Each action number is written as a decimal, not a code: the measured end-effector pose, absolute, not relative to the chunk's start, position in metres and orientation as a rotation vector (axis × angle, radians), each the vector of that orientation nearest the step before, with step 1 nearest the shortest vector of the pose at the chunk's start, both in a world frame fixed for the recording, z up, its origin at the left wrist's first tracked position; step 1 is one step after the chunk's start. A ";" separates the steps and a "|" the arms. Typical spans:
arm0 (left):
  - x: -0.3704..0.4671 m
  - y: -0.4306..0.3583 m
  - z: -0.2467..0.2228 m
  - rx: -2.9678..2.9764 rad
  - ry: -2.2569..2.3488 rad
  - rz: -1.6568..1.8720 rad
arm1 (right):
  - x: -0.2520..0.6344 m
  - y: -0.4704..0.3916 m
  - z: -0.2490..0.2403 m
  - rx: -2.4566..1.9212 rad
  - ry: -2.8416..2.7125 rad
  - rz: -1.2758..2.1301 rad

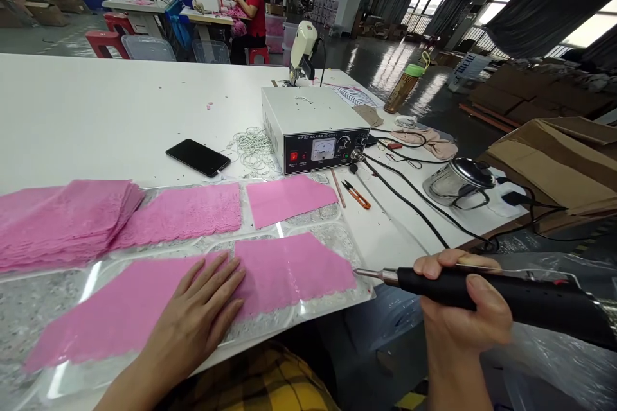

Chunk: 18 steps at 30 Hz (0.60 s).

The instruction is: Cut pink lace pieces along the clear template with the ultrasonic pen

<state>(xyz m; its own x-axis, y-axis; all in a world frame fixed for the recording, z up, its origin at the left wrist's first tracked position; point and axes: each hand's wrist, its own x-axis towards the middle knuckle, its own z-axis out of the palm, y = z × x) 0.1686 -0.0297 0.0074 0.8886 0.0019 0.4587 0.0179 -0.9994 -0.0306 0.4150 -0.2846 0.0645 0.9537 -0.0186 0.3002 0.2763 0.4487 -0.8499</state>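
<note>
My left hand (202, 305) lies flat with its fingers stretched out. It rests where a long pink cloth piece (120, 308) meets a second pink cloth piece (294, 270), hiding part of the join. In my right hand (463, 302) is a black handheld ultrasonic tool (520, 298), held level with my fingers wrapped round it. Its thin metal tip points left, at the right corner of the second piece; whether it touches the cloth I cannot tell. Another cut pink piece (289, 199) lies behind. Under the cloth is a clear, shiny sheet (332, 298).
Pink lace stacks (62, 225) lie at left, near a phone (197, 157). A metered control box (318, 131) stands behind, its black cables (409, 196) running right. Orange thread snips (357, 194), a lidded glass mug (457, 183) and a bottle (405, 87) are at right. Someone in red (253, 9) sits sewing beyond.
</note>
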 end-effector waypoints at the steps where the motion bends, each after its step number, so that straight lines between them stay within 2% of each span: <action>1: 0.169 -0.030 0.008 -3.023 -0.018 -0.734 | 0.414 -0.285 0.065 -1.098 -0.268 -0.178; 12: 0.170 -0.031 0.009 -3.037 -0.012 -0.747 | 0.413 -0.287 0.060 -1.134 -0.401 -0.146; 18: 0.170 -0.036 0.023 -3.076 0.011 -0.777 | 0.418 -0.290 0.062 -1.118 -0.223 -0.215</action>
